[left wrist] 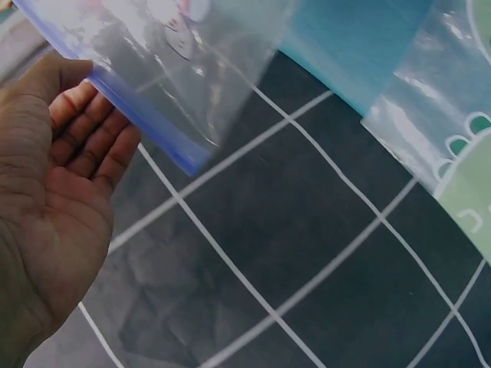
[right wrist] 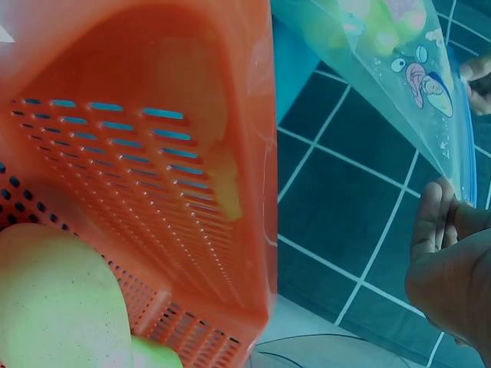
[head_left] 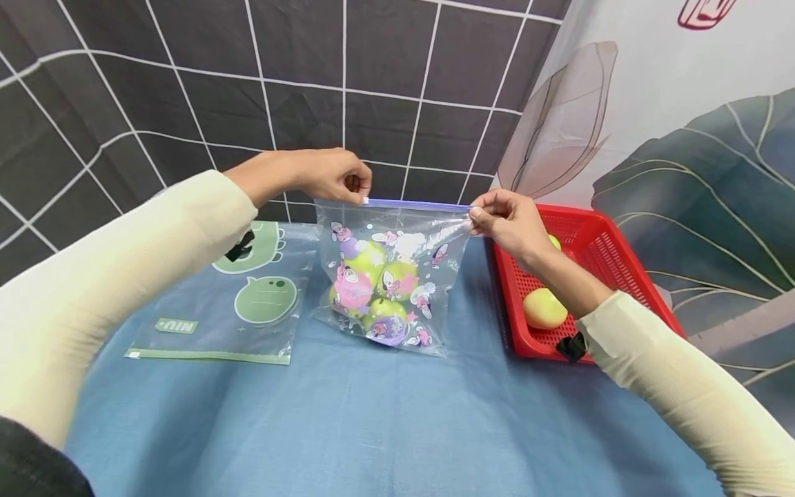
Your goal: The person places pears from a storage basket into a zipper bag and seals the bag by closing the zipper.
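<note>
A clear zip bag [head_left: 437, 238] with pink and purple cartoon prints stands upright, several green apples [head_left: 366, 261] inside it. Along its top runs a purple zip strip [head_left: 422, 205]. My left hand [head_left: 335, 176] pinches this strip at the white slider, near the bag's left top corner. At the right top corner, my right hand [head_left: 506, 217] holds the bag between thumb and fingers. In the left wrist view, the left thumb and fingers meet on the zip strip [left wrist: 142, 119]. The right wrist view has the right hand [right wrist: 453, 261] at the bag's corner.
To the right stands a red perforated basket [head_left: 642, 297] with yellow-green fruit [head_left: 545, 308] in it. A flat zip bag [head_left: 211, 342] with green cartoon prints lies on the blue cloth [head_left: 348, 428] at left. Behind hangs a dark gridded cloth [head_left: 298, 41].
</note>
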`<state>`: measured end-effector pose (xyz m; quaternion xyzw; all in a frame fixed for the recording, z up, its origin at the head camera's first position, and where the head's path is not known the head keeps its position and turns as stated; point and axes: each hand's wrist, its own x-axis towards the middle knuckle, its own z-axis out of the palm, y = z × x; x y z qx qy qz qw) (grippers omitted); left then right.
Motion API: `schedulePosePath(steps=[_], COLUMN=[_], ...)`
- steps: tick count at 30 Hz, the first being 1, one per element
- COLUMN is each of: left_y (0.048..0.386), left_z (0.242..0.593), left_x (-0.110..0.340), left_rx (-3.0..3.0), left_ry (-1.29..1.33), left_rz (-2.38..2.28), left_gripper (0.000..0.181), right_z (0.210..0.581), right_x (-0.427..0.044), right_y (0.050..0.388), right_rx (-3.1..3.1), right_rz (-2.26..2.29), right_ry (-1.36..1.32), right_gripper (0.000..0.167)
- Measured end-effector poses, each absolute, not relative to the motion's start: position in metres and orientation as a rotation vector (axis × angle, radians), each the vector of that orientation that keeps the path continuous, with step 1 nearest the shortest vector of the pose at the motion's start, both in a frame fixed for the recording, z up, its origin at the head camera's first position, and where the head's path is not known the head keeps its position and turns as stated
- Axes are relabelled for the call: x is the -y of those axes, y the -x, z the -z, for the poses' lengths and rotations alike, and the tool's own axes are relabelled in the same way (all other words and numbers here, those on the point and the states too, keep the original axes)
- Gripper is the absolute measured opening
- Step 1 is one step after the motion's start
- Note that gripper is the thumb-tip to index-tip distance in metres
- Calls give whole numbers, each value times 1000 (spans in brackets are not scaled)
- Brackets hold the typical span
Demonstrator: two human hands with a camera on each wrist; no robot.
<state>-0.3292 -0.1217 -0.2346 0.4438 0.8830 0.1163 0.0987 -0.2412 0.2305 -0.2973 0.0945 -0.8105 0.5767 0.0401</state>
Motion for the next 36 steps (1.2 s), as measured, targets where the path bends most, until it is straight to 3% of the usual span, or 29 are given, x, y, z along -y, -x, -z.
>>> schedulePosePath(steps=[16,24,30,36], left_y=[317,296,275,255], left_z=[236,240,230,222], left_x=[187,200,212,223], left_rx=[-2713,-2755,-2833,-2890], left_ry=[-1129,-1064,-1032,-1021], left_rz=[-382,-542,-574,-659], left_gripper=[7,9,7,4], right_z=[301,291,272,258], right_x=[-233,-229,-225,-220], right_y=[243,234,221,213], right_rx=[2472,2512,2500,2468], right_rz=[-1801,-1758,-1741,-1731], right_ry=[-297,-283,-343,-375], right_gripper=[12,18,3,6])
